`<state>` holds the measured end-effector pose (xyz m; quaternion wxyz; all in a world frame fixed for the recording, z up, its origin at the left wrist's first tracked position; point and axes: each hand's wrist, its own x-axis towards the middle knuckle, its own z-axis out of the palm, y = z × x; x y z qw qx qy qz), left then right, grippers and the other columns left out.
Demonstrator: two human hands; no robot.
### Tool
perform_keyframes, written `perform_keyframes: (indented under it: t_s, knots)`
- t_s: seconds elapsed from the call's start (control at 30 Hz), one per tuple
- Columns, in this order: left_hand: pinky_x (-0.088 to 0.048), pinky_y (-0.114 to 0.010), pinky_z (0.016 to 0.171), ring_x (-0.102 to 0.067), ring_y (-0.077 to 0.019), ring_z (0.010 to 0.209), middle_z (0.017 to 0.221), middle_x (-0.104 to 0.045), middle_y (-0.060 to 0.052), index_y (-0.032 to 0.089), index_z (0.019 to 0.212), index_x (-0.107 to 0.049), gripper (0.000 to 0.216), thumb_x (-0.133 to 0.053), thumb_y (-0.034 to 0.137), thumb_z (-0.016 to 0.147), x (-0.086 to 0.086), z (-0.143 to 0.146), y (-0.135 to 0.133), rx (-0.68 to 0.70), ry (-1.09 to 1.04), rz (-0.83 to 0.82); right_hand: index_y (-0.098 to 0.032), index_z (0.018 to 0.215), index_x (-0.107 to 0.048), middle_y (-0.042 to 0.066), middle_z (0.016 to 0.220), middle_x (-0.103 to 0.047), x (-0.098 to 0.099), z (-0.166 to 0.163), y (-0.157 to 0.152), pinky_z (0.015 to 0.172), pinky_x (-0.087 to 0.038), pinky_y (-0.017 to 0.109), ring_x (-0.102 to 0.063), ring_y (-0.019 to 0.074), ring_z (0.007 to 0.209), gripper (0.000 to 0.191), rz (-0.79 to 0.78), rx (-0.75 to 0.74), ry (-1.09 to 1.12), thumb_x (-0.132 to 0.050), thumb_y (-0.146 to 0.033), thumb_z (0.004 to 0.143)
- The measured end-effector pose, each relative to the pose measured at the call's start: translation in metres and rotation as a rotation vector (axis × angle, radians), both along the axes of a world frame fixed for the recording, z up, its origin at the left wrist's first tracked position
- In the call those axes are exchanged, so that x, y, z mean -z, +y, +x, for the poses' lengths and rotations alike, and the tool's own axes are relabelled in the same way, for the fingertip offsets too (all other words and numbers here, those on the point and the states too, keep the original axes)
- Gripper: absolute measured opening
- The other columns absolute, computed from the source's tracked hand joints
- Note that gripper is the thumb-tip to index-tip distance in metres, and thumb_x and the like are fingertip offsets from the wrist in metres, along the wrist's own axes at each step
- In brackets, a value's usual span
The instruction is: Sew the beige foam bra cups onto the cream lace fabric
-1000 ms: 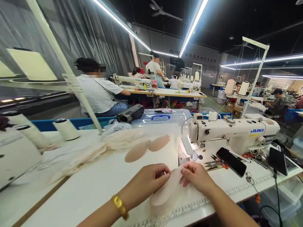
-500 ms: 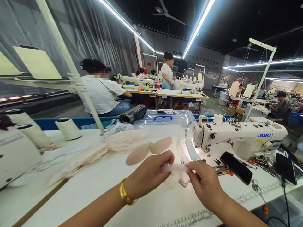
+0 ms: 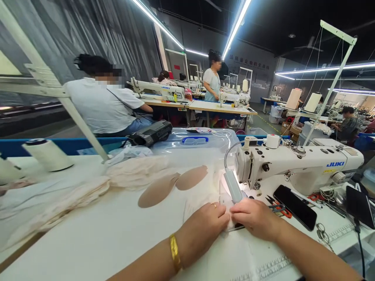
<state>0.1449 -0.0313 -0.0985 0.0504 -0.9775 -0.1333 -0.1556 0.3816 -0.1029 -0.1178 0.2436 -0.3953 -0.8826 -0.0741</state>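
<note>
My left hand [image 3: 203,226], with a gold bracelet and a ring, is closed with its fingertips pinching pale sheer fabric [image 3: 195,203] on the bed of the sewing machine [image 3: 307,164]. Facing it, my right hand [image 3: 254,216] is also closed, its fingertips on the same fabric close to the needle area. A small lit lamp [image 3: 233,185] on a bendy neck hangs just above my fingers and hides the needle. Two beige cup-shaped pieces [image 3: 158,191] lie joined at a corner, left of the machine.
Layered cream fabric [image 3: 88,195] and a thread cone [image 3: 48,155] lie left. Behind stands a clear plastic box [image 3: 195,150]. To the right are orange-handled scissors [image 3: 283,208], a phone [image 3: 295,207] and a ruler strip [image 3: 269,269]. Co-workers sit or stand at machines beyond.
Both hands have lowered to the machine bed, bringing the pale strip that was held stretched in the air down beneath the lamp. The camera view has shifted slightly.
</note>
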Motion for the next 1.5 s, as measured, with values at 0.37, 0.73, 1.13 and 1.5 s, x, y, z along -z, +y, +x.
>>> perform_keyframes:
  t_s: [0.37,0.73,1.13,1.5]
  knots:
    - [-0.053,-0.034,0.070,-0.058,-0.0222,0.078,0.088,-0.064,-0.005,0.019,0.089,-0.060,0.027,-0.042,0.008,0.106,0.004,-0.005,-0.003,0.061,-0.150,-0.087,-0.024,0.106,-0.072,0.004,0.099,-0.073,-0.010,0.003,-0.009,0.075,-0.047,0.029,-0.058,0.0194,0.089,0.030,-0.107,0.040,0.082,-0.052,-0.004,0.097]
    - [-0.053,-0.034,0.080,-0.059,-0.0216,0.084,0.097,-0.070,-0.005,0.018,0.104,-0.066,0.026,-0.042,0.009,0.108,0.012,-0.002,0.001,0.108,-0.273,-0.132,-0.023,0.107,-0.071,0.004,0.096,-0.070,-0.011,0.000,-0.010,0.077,-0.046,0.030,-0.056,0.0191,0.086,0.030,-0.110,0.053,0.092,-0.049,-0.005,0.097]
    - [-0.049,-0.034,0.074,-0.055,-0.0225,0.082,0.087,-0.068,-0.006,0.019,0.092,-0.066,0.031,-0.040,0.019,0.109,0.024,0.017,0.040,0.268,-0.316,-0.236,-0.021,0.089,-0.065,0.002,0.084,-0.059,-0.006,-0.001,-0.009,0.061,-0.030,0.029,-0.046,0.0183,0.074,0.020,-0.073,0.244,-0.021,-0.055,-0.004,0.088]
    - [-0.053,-0.036,0.088,-0.065,-0.0242,0.094,0.106,-0.075,-0.008,0.021,0.103,-0.068,0.027,-0.042,0.022,0.110,0.009,0.025,0.053,0.331,-0.274,-0.251,-0.022,0.086,-0.060,0.003,0.083,-0.056,-0.004,0.000,-0.006,0.059,-0.024,0.032,-0.044,0.0200,0.075,0.019,-0.058,0.324,-0.081,-0.052,-0.005,0.092]
